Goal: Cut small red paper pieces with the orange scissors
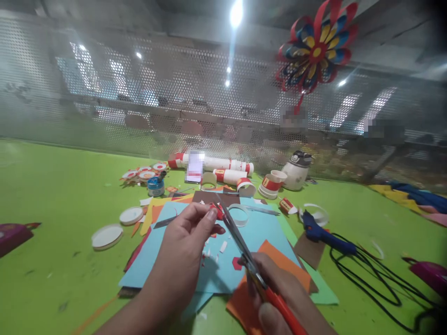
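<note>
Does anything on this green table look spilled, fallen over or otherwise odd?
Nothing looks damaged. Small white and red scraps lie scattered on the blue sheet below the scissors, which the right hand holds while the left hand pinches a red piece. At the back, stacked paper cups lie on their sides.

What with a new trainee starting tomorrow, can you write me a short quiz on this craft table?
1. True or false: the right hand holds scissors with red handles.
2. The blue glue gun lies: A) on a brown card; B) on a white lid; C) inside a paper cup.
3. Fill in the blank: the left hand pinches a small ___ scrap above the light blue sheet.
Key: 1 true; 2 A; 3 red.
</note>
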Demonstrator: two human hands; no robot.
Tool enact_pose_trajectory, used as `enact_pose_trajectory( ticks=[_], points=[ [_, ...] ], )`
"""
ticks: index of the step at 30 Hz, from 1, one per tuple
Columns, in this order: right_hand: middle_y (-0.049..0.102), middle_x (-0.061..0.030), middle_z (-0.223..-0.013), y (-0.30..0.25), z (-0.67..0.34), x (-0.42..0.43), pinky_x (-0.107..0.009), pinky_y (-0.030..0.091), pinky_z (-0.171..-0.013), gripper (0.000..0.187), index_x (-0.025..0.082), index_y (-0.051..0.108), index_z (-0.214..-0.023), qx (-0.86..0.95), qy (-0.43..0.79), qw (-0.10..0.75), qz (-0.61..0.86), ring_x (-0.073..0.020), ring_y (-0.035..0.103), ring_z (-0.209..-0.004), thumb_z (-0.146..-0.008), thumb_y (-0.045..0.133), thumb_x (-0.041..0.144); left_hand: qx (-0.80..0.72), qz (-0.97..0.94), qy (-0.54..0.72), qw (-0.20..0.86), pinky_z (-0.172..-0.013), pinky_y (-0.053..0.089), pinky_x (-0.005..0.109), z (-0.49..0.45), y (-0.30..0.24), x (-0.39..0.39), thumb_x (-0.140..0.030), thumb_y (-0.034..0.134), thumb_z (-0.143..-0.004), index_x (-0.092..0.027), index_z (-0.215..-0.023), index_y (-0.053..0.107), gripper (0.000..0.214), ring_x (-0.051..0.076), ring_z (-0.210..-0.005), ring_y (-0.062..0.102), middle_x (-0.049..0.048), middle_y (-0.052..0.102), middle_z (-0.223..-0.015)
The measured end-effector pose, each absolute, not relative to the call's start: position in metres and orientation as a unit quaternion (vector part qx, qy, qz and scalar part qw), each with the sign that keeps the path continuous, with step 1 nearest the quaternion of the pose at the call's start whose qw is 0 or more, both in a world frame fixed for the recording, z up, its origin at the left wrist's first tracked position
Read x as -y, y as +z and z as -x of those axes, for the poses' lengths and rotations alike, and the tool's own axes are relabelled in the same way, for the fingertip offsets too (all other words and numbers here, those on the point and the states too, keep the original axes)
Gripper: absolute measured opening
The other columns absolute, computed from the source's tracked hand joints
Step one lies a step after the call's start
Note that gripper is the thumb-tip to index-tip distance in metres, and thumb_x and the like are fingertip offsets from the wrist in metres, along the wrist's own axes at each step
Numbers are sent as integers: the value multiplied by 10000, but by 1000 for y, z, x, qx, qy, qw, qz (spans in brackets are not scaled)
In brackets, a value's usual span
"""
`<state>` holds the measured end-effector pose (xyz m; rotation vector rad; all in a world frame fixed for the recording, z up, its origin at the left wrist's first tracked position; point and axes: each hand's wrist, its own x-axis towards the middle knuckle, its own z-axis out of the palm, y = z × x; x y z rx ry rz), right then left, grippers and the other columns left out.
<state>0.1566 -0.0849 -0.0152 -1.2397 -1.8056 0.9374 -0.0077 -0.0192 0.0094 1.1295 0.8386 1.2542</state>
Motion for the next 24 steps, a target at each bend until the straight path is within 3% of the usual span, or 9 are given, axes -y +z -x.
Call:
enact_pose_trajectory(
  ticks=[7,18,24],
  points=[
    [464,8,-587,-25,-155,84,-233,276,-393,624,223,510,-945,707,328,369,506,-136,380,-486,-767,261,767,-353,-483,539,592,-785,437,301,7,10,21,-360,572,-824,-200,-822,595,162,144,-761,564,2,615,-810],
    [434,31,-585,-14,-153,86,-218,278,-416,612,189,522,-941,703,331,356,519,-119,369,-500,-766,348,749,-335,-479,558,589,-763,440,302,4,9,20,-348,565,-831,-186,-812,600,166,160,-794,580,5,596,-791],
    [453,17,-618,-13,-152,88,-241,311,-469,692,179,533,-921,704,325,354,523,-130,394,-533,-743,280,799,-329,-477,560,592,-757,441,297,5,9,21,-336,573,-823,-185,-787,610,160,158,-789,572,9,603,-786]
  ],
)
